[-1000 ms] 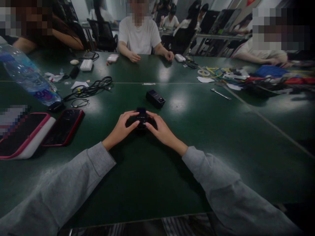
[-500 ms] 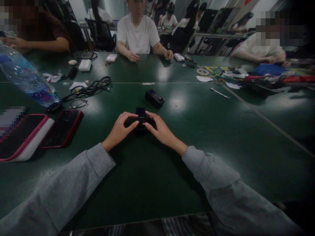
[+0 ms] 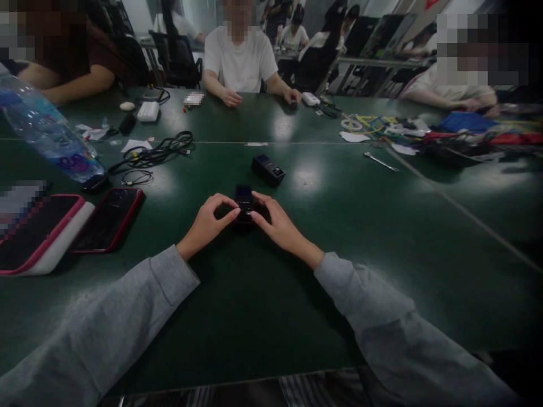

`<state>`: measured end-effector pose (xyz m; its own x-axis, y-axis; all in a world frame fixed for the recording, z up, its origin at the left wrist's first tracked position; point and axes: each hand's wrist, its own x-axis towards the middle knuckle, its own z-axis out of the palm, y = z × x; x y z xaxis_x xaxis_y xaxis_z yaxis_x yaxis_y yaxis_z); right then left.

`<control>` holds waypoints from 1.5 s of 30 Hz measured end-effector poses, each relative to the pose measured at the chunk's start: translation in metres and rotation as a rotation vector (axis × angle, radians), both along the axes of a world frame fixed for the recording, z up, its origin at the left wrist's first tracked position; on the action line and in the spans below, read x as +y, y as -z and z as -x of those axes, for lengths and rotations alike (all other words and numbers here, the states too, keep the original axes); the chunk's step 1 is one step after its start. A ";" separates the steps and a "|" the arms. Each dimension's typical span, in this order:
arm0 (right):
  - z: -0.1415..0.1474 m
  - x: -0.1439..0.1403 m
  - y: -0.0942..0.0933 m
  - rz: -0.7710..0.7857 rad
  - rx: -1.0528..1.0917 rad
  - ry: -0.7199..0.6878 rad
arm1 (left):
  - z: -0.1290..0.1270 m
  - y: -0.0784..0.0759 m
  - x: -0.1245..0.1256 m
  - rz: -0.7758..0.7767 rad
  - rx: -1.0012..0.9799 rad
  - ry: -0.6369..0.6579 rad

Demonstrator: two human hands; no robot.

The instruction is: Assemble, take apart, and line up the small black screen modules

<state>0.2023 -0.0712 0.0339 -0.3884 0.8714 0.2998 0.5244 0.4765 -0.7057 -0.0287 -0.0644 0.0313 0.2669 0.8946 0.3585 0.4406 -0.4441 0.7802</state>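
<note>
A small black device [image 3: 244,199] with a dim screen lies on the dark green table [image 3: 271,305] in front of me. My left hand [image 3: 208,221] pinches its left side with thumb and fingertips. My right hand [image 3: 278,223] grips its right side the same way. Both arms wear grey sleeves. A second small black box [image 3: 268,169] sits just beyond, apart from my hands.
A red-cased phone [image 3: 108,219] and a pink-edged tablet [image 3: 36,233] lie at left, with a water bottle [image 3: 48,135] and black cables [image 3: 155,151] behind. A wrench [image 3: 380,161] and coloured clutter [image 3: 445,133] lie at right. Other people sit across the table.
My left thumb and forefinger have closed in a little on the device. The hands and device otherwise stay in place; the view shifts only slightly.
</note>
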 end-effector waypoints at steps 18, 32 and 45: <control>0.001 0.000 0.000 -0.018 0.015 -0.001 | 0.001 0.004 0.004 0.039 -0.053 0.025; 0.001 0.000 0.002 -0.032 0.016 -0.004 | 0.000 0.005 0.004 0.003 -0.055 0.046; 0.001 0.002 0.005 -0.040 0.010 0.002 | -0.007 -0.005 -0.006 -0.199 0.080 -0.025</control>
<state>0.2015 -0.0691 0.0286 -0.3837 0.8594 0.3380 0.5179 0.5033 -0.6917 -0.0218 -0.0701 0.0361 0.2802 0.8151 0.5070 0.5103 -0.5738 0.6406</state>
